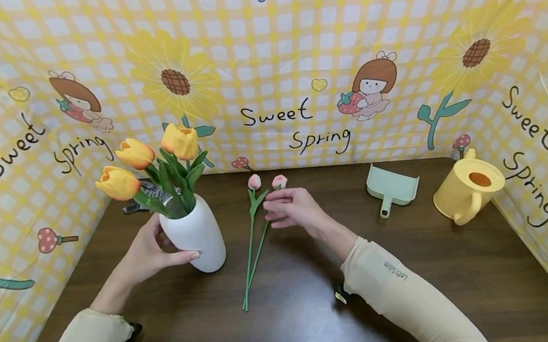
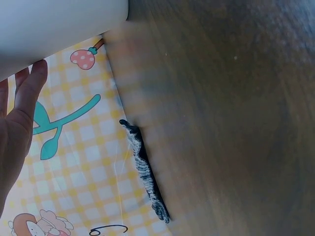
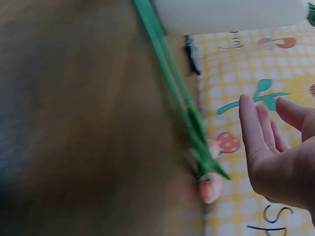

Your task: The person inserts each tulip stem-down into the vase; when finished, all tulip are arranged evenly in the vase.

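My left hand point(image 1: 147, 250) grips a white vase point(image 1: 198, 237) from its left side, thumb across the front. Three yellow-orange tulips point(image 1: 134, 154) stand in the vase and lean left. Right of it, two pink tulips point(image 1: 253, 183) lie on the table, their green stems crossing near the lower ends. Over the right-hand tulip's stem, just below the bloom, is my right hand point(image 1: 295, 212). In the right wrist view its fingers point(image 3: 253, 123) are extended, with nothing between them and the thumb.
A dark, striped bundle point(image 2: 143, 169) lies at the table's back edge, partly behind the vase in the head view. To the right are a pale green dustpan point(image 1: 391, 185) and a yellow watering can point(image 1: 457, 196). Checked yellow cloth point(image 1: 262, 60) walls the wooden table point(image 1: 196, 335).
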### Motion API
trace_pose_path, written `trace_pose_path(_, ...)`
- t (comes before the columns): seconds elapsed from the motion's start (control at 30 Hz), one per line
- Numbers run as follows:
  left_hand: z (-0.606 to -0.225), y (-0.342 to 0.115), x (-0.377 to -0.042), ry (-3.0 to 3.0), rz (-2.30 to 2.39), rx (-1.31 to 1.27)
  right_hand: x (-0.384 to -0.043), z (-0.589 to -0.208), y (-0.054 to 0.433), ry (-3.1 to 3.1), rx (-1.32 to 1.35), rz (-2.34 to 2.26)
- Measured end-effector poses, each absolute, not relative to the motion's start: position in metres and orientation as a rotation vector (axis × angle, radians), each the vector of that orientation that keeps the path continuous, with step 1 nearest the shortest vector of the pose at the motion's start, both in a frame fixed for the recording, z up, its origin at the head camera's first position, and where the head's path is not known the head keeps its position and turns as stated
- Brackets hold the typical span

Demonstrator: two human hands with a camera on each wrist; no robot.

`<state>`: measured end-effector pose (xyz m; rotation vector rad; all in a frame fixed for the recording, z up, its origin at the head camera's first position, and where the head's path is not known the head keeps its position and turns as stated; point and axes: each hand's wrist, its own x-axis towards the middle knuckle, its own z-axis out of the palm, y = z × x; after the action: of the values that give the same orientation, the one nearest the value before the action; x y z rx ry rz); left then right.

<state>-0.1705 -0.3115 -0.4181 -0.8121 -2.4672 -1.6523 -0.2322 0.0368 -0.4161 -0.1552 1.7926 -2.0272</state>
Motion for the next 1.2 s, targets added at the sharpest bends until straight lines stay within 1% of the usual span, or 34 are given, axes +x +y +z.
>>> trace_pose_path(0.23, -0.417, -0.312, -0.171, -2.468, -1.642, -0.818, -0.232, -0.442, 0.035, 1.849, -0.061, -1.846)
trace_pose_path(0.53, -0.417, -0.310, -0.174, -2.463, -1.640, -0.837, -0.232, -0.460, 0.033, 1.936, -0.015, -1.685)
trace_pose_path(0.87, -0.418, -0.312, -0.170, -2.477, -1.651, -0.815, -0.232, -0.466, 0.016, 1.956, 0.042, -1.626)
trace_pose_path(1.2, -0.417, -0.311, -0.171, -2.463, -1.643, -0.820, -0.233, -0.470, 0.010, 2.013, 0.083, -1.612)
